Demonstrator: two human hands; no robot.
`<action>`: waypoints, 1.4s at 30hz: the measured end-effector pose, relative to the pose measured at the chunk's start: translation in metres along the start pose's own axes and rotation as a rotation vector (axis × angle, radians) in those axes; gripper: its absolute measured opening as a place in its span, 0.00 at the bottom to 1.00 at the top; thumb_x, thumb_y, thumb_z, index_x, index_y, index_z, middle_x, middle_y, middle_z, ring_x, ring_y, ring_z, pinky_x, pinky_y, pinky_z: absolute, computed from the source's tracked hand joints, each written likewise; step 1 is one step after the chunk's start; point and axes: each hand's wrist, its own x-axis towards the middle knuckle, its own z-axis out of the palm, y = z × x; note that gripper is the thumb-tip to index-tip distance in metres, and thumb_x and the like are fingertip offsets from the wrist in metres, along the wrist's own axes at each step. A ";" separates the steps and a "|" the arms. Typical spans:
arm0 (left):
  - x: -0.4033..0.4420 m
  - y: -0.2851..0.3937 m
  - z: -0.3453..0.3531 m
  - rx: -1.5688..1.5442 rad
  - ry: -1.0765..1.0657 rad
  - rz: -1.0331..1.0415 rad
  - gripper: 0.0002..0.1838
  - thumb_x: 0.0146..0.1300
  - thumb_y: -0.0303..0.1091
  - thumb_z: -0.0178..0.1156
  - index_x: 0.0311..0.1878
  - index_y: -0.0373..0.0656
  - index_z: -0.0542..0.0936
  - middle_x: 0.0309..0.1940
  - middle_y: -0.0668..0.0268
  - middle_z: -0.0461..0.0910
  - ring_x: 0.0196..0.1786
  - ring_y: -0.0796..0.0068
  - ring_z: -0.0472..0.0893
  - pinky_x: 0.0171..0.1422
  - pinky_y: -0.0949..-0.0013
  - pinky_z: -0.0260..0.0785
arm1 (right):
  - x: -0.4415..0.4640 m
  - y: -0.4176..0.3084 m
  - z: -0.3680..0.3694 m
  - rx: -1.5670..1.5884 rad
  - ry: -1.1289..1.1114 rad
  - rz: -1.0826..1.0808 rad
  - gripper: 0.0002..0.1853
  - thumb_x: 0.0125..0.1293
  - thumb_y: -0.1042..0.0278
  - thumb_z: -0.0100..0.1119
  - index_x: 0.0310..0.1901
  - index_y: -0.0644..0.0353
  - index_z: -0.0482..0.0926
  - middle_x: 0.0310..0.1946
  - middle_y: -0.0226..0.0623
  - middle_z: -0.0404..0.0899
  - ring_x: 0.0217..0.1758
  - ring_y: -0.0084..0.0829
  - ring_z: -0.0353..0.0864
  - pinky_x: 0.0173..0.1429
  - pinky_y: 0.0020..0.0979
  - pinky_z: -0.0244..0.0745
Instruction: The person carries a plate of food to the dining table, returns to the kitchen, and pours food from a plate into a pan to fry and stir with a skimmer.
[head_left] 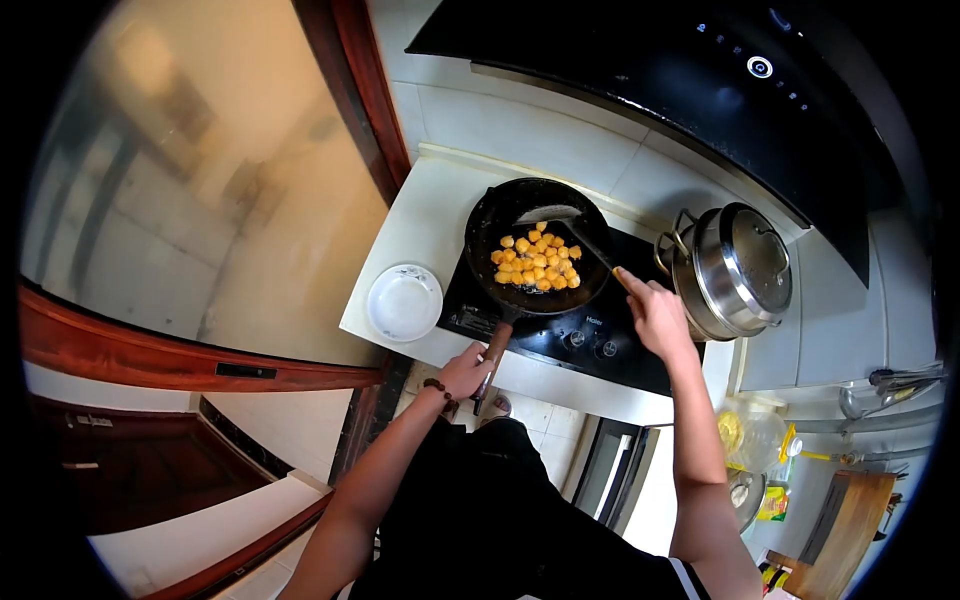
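A black wok [485, 215] stands on the left part of the black cooktop [640, 350], with many golden-brown chunks [538, 258] gathered in its middle. My left hand [466, 372] is closed round the wok's brown handle [497, 345]. In my right hand [658, 315] is the handle of a spatula [590, 240], and its broad metal blade lies inside the wok, above the chunks. A white bowl with a patterned rim [405, 302] rests on the white counter [372, 255], to the left of the wok.
A lidded steel pot [725, 270] occupies the cooktop's right side. The black range hood [650, 60] overhangs the back. A wooden-framed glass panel [220, 180] borders the counter's left. Plastic bottles [765, 440] and hanging utensils [870, 400] are at the right.
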 end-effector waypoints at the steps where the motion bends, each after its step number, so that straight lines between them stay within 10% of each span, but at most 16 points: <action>1: 0.000 0.002 0.001 -0.015 -0.010 -0.011 0.14 0.74 0.39 0.52 0.53 0.39 0.69 0.27 0.64 0.80 0.27 0.74 0.78 0.32 0.66 0.70 | -0.003 -0.003 0.006 -0.007 0.006 -0.020 0.27 0.66 0.73 0.58 0.66 0.42 0.77 0.34 0.49 0.80 0.35 0.55 0.82 0.42 0.51 0.79; 6: -0.010 0.015 0.004 -0.061 -0.034 -0.031 0.15 0.74 0.39 0.54 0.54 0.38 0.70 0.28 0.61 0.81 0.28 0.70 0.80 0.35 0.65 0.73 | -0.009 -0.032 0.030 -0.080 -0.012 -0.051 0.28 0.63 0.73 0.59 0.66 0.44 0.77 0.34 0.47 0.80 0.30 0.52 0.83 0.36 0.50 0.80; 10: -0.023 0.039 0.002 0.244 0.484 0.274 0.21 0.72 0.44 0.60 0.56 0.37 0.73 0.37 0.52 0.83 0.39 0.58 0.85 0.43 0.61 0.76 | -0.031 -0.070 0.068 0.047 0.102 0.079 0.28 0.62 0.75 0.60 0.66 0.55 0.76 0.34 0.51 0.80 0.29 0.52 0.84 0.35 0.50 0.82; 12: -0.033 0.076 -0.008 0.062 0.361 0.201 0.22 0.74 0.48 0.57 0.59 0.40 0.73 0.41 0.57 0.83 0.45 0.63 0.84 0.44 0.62 0.77 | -0.045 -0.107 0.095 0.169 0.133 0.211 0.30 0.63 0.75 0.60 0.69 0.61 0.72 0.34 0.54 0.79 0.29 0.53 0.84 0.35 0.49 0.82; 14: -0.035 0.098 -0.011 -0.748 -0.039 -0.092 0.24 0.77 0.51 0.53 0.62 0.42 0.73 0.46 0.62 0.82 0.49 0.68 0.83 0.45 0.62 0.77 | -0.050 -0.155 0.108 0.276 0.155 0.286 0.32 0.63 0.75 0.59 0.71 0.65 0.67 0.37 0.58 0.78 0.30 0.55 0.84 0.34 0.49 0.82; 24: 0.004 0.054 -0.064 -0.510 -0.099 0.276 0.10 0.78 0.29 0.52 0.56 0.37 0.75 0.44 0.66 0.81 0.47 0.79 0.81 0.53 0.74 0.75 | -0.040 -0.262 0.145 0.401 0.258 0.363 0.37 0.64 0.72 0.59 0.73 0.75 0.57 0.61 0.66 0.69 0.62 0.63 0.72 0.60 0.51 0.75; 26: 0.009 0.045 -0.078 -0.456 -0.089 0.272 0.10 0.78 0.29 0.50 0.56 0.37 0.74 0.43 0.64 0.82 0.46 0.77 0.82 0.52 0.73 0.76 | -0.044 -0.264 0.148 0.512 0.267 0.180 0.38 0.65 0.69 0.62 0.73 0.73 0.58 0.58 0.60 0.71 0.58 0.56 0.75 0.63 0.46 0.71; 31: -0.015 0.062 -0.127 -0.521 -0.210 0.076 0.12 0.80 0.34 0.47 0.60 0.41 0.70 0.40 0.67 0.76 0.27 0.81 0.75 0.23 0.75 0.69 | -0.081 -0.215 0.215 0.641 0.328 0.782 0.44 0.63 0.49 0.70 0.69 0.75 0.63 0.52 0.55 0.79 0.53 0.50 0.81 0.57 0.43 0.77; 35: -0.033 0.068 -0.136 -0.522 -0.215 0.036 0.12 0.78 0.35 0.52 0.57 0.39 0.71 0.35 0.68 0.74 0.21 0.83 0.71 0.19 0.76 0.63 | -0.075 -0.196 0.225 1.696 -0.037 1.014 0.30 0.70 0.53 0.65 0.63 0.68 0.71 0.44 0.42 0.82 0.42 0.35 0.86 0.44 0.33 0.82; 42: -0.051 0.076 -0.151 -0.353 -0.118 0.140 0.13 0.73 0.32 0.59 0.54 0.34 0.73 0.32 0.67 0.75 0.15 0.84 0.70 0.16 0.76 0.60 | -0.050 -0.182 0.221 2.146 -0.153 0.921 0.13 0.73 0.59 0.62 0.35 0.53 0.69 0.20 0.20 0.63 0.17 0.14 0.58 0.20 0.22 0.54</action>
